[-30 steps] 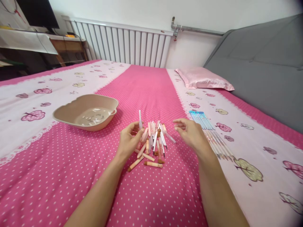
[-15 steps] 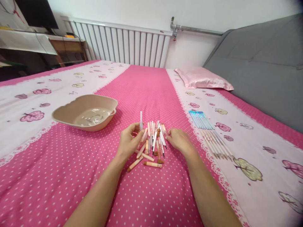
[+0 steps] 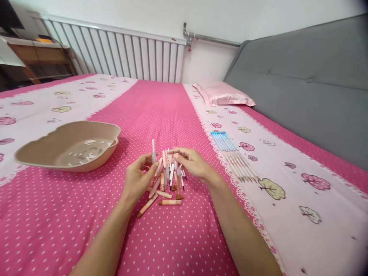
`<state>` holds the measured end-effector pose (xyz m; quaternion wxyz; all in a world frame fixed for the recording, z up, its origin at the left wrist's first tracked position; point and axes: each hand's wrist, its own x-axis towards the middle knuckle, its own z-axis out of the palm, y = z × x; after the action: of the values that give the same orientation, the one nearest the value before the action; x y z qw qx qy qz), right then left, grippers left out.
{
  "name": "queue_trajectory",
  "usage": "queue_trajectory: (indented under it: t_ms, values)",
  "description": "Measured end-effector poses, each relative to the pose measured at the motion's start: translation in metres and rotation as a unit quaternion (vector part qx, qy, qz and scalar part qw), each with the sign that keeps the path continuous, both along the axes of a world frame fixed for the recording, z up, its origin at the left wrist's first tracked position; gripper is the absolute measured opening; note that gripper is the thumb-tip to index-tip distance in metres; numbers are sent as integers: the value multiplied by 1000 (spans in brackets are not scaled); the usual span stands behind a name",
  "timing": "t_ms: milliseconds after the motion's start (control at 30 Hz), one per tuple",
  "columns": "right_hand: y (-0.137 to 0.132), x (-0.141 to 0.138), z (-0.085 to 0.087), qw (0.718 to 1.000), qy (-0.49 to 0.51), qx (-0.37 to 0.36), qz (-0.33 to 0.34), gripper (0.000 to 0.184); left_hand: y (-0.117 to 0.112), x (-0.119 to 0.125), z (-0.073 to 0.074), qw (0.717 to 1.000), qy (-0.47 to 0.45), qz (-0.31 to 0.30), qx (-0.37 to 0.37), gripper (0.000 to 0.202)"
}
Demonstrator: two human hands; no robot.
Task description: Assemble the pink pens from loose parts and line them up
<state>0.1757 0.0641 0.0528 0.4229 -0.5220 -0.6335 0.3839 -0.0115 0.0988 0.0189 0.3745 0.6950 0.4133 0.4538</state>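
Observation:
My left hand [image 3: 138, 176] is closed around a slim white pen barrel [image 3: 153, 151], held upright at the left side of a pile of pen parts [image 3: 162, 181]. The pile mixes pale pink and peach barrels, brown-ended pieces and thin white refills [image 3: 171, 176] with dark tips. Over the pile's upper right side, my right hand [image 3: 191, 163] has its thumb and fingers brought close together; what lies between them is hard to make out. A peach and brown pen piece [image 3: 170, 202] lies at the near edge of the pile.
To the left stands a beige basin [image 3: 71, 165] with small white bits inside. On the right lie a row of blue-topped pens [image 3: 224, 141] and a row of pale pens [image 3: 240, 166]. A pink pillow [image 3: 222, 94] rests by the grey headboard [image 3: 299, 84].
My right hand has moved from beside the pile to over it, closer to my left hand. The left hand still holds the white barrel upright. The view has turned slightly right.

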Motion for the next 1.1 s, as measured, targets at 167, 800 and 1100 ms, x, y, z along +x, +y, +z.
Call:
queue_trajectory:
  t_ms: [167, 800, 1100]
  values:
    - [-3, -7, 10, 978, 207, -2, 13, 27, -1, -2, 0, 1000, 19, -9, 15, 30]
    - [-17, -16, 25, 944, 247, 169, -142, 12, -14, 2, 5, 990, 67, -94, 76, 20]
    - [-16, -16, 24, 958, 190, 153, -148, 17, -17, 4, 9, 987, 92, -108, 74, 21]
